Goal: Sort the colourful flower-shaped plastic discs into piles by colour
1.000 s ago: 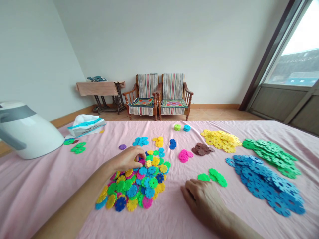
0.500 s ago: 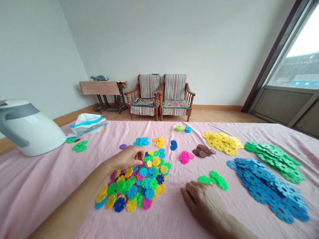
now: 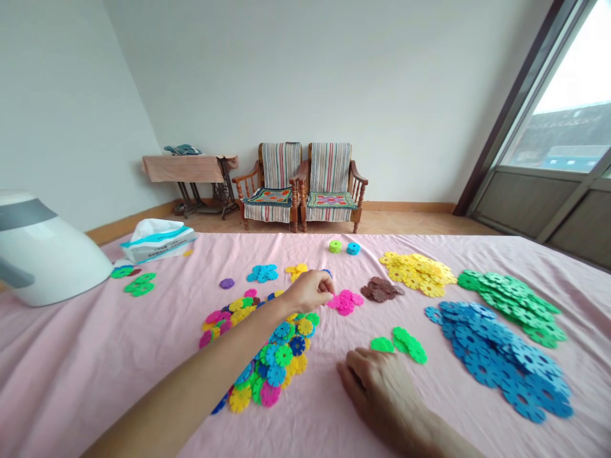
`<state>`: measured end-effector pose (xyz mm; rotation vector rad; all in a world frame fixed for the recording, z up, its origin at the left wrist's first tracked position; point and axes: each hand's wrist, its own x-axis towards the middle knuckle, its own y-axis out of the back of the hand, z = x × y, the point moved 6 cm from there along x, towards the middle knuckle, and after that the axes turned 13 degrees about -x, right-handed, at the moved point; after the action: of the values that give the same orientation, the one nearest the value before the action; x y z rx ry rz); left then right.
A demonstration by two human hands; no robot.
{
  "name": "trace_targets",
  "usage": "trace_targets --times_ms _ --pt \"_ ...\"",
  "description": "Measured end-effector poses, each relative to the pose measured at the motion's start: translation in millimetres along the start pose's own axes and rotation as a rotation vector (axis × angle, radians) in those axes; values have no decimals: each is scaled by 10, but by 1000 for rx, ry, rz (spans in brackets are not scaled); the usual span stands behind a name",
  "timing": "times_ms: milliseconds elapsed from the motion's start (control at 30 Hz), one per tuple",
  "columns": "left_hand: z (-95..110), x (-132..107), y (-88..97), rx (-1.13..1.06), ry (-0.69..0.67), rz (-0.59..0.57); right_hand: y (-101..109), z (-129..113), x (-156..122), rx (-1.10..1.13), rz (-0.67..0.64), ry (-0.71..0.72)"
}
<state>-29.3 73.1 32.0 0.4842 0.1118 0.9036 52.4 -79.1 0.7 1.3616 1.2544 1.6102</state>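
At the left edge of the pink cluster [image 3: 348, 301], seen from the head, the left hand [image 3: 311, 290] pinches what looks like a pink disc [image 3: 330, 301] between thumb and finger; a flat, light release would probably disturb its neighbours least, with the forearm kept off the mixed pile [image 3: 283, 355]; the right hand [image 3: 382, 389] curls near green discs [image 3: 409, 345], whether holding anything I cannot tell; the cluster looks thin, bright, scalloped and overlapping.
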Motion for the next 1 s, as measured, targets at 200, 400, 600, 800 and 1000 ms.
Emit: trace_targets --times_ms 200,400,600,800,1000 --pt "10 40 113 58 1 100 -3 0 4 0 -18 -4" --pt "-27 -329 789 44 24 188 -1 0 0 -11 -20 -7" --pt "-267 -641 1155 254 103 98 -18 5 6 -14 -30 -9" --pt "-384 -660 1076 452 120 43 -54 6 3 -24 -45 -13" --pt "-387 -542 907 542 119 17 -47 7 8 -29 -56 -16"
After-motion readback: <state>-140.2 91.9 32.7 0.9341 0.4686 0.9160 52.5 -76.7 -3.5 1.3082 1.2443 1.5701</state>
